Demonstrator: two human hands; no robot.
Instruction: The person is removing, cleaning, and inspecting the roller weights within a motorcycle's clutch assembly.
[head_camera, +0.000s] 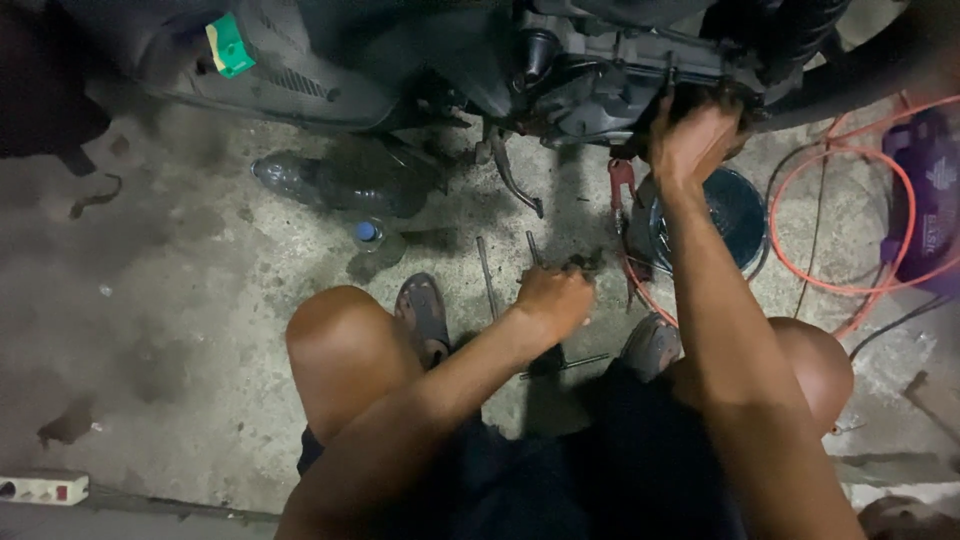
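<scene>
I squat on a concrete floor in front of a motorcycle engine (600, 70). My right hand (692, 138) reaches up under the dark engine case, fingers curled against its underside; what it grips is hidden. My left hand (555, 298) is low over the floor, fingers closed around a small dark part or tool among thin metal rods (487, 275). A blue drain pan (735, 210) sits just below the engine, right of my right hand.
A clear plastic bottle with a blue cap (340, 190) lies at left by the scooter body (260, 60). An orange hose (850, 200) loops at right near a purple container (925, 190). Red-handled pliers (622, 185) lie by the pan. A white power strip (42, 488) is bottom left.
</scene>
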